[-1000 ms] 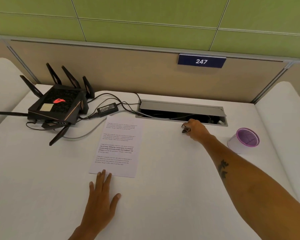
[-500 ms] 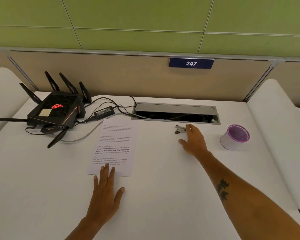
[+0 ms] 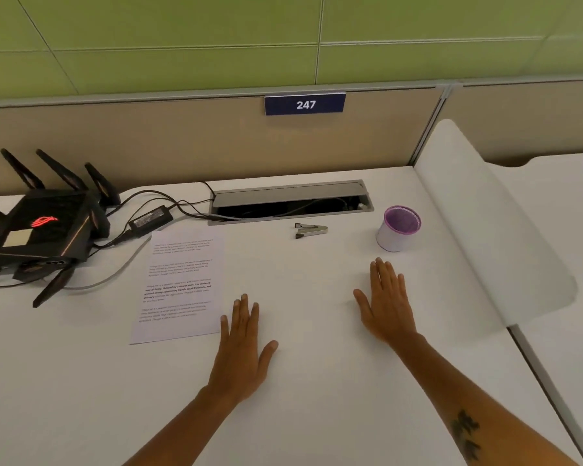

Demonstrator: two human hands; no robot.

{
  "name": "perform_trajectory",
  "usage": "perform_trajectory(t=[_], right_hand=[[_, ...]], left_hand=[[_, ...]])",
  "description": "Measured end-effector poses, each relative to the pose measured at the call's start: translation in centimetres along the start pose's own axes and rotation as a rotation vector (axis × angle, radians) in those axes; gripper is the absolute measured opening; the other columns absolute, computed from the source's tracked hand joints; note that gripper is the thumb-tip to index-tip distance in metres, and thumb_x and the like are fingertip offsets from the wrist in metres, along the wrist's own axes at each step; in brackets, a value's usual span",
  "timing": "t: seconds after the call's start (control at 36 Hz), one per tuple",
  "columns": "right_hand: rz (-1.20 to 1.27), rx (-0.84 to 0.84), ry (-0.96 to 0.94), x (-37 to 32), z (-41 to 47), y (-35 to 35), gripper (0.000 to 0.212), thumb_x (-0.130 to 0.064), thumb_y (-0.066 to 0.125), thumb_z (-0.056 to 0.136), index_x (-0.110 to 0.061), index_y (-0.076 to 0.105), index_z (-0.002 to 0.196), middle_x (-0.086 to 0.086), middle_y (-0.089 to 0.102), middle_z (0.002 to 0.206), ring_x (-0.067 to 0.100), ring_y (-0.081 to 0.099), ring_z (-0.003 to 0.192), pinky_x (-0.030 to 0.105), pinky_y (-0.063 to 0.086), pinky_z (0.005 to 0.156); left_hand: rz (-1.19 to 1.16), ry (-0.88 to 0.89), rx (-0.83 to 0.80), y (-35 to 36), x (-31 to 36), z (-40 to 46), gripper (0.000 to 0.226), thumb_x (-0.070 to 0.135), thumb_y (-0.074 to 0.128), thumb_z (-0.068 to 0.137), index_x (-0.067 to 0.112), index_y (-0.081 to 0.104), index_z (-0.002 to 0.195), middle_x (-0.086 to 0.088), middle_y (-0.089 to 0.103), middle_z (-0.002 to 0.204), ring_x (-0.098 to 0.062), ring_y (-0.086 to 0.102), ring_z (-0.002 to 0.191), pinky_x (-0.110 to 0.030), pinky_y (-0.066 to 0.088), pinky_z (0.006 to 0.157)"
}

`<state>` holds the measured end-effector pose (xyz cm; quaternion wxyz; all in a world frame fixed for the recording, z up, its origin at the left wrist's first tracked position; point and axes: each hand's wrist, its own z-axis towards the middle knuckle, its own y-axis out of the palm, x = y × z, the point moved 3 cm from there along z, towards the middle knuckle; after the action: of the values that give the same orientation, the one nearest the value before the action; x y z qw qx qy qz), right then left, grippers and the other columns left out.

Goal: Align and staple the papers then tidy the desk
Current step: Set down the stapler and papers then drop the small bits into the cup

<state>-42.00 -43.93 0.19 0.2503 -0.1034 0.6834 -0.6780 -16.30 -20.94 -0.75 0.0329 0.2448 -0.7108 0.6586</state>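
The printed papers [image 3: 179,284] lie flat as one neat stack on the white desk [image 3: 317,381], left of centre. A small silver stapler [image 3: 310,230] sits by itself near the back, just in front of the cable slot. My left hand [image 3: 241,348] rests flat on the desk, fingers straight, just right of the papers' lower right corner. Further right, my right hand [image 3: 386,304] also lies flat with straight fingers, well in front of the stapler. Neither hand holds anything.
A black router [image 3: 44,227] with antennas, its power brick [image 3: 150,219] and cables fill the back left. The open cable slot [image 3: 292,201] runs along the back. A white cup with a purple rim [image 3: 399,228] stands at the back right. A white divider [image 3: 492,230] borders the right.
My right hand let go of the stapler by the cable slot and drew back to lie flat on the desk. My left hand shifted right, off the papers' lower edge.
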Motion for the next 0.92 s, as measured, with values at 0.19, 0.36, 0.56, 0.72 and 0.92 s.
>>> perform_trajectory(t=[0.19, 0.36, 0.56, 0.72, 0.92], right_hand=[[-0.017, 0.019, 0.154, 5.9, -3.4, -1.3, 0.081, -0.057, 0.027, 0.104, -0.003, 0.016, 0.164, 0.013, 0.015, 0.174, 0.031, 0.011, 0.162, 0.053, 0.015, 0.131], [-0.075, -0.003, 0.212, 9.6, -5.5, -1.3, 0.086, -0.063, 0.027, 0.103, -0.003, 0.019, 0.163, 0.014, 0.018, 0.173, 0.031, 0.014, 0.161, 0.057, 0.019, 0.129], [-0.116, -0.085, 0.268, 11.2, -5.9, -0.2, 0.088, -0.069, 0.02, 0.101, -0.01, 0.013, 0.166, 0.009, 0.011, 0.175, 0.031, 0.011, 0.161, 0.064, 0.015, 0.126], [-0.167, -0.112, 0.216, 9.8, -5.2, 0.5, 0.089, -0.076, 0.02, 0.099, -0.018, 0.012, 0.167, 0.006, 0.009, 0.176, 0.032, 0.011, 0.161, 0.067, 0.013, 0.125], [-0.16, -0.114, 0.169, 8.2, -4.6, 0.7, 0.089, -0.078, 0.018, 0.098, -0.022, 0.013, 0.167, 0.005, 0.009, 0.176, 0.033, 0.012, 0.161, 0.068, 0.013, 0.124]], left_hand=[[0.001, 0.151, -0.083, 2.6, 5.3, 3.2, 0.088, 0.066, 0.016, 0.103, 0.013, -0.003, 0.17, -0.006, -0.027, 0.176, -0.021, -0.026, 0.163, -0.05, -0.008, 0.134], [-0.005, 0.187, -0.149, 4.8, 8.1, 5.0, 0.092, 0.068, 0.012, 0.1, 0.01, -0.004, 0.169, -0.008, -0.024, 0.176, -0.024, -0.026, 0.163, -0.053, -0.007, 0.135], [0.053, 0.206, -0.052, 6.1, 8.1, 4.9, 0.086, 0.062, 0.026, 0.108, 0.007, 0.0, 0.169, -0.01, -0.013, 0.179, -0.023, -0.019, 0.165, -0.052, -0.004, 0.135], [0.078, 0.211, -0.009, 5.9, 8.5, 4.8, 0.086, 0.062, 0.028, 0.108, 0.008, 0.003, 0.17, -0.012, -0.006, 0.18, -0.024, -0.012, 0.167, -0.053, 0.003, 0.136], [0.084, 0.202, -0.013, 5.8, 8.5, 4.9, 0.084, 0.062, 0.025, 0.107, 0.012, 0.002, 0.17, -0.01, -0.008, 0.18, -0.023, -0.012, 0.167, -0.053, 0.006, 0.136]])
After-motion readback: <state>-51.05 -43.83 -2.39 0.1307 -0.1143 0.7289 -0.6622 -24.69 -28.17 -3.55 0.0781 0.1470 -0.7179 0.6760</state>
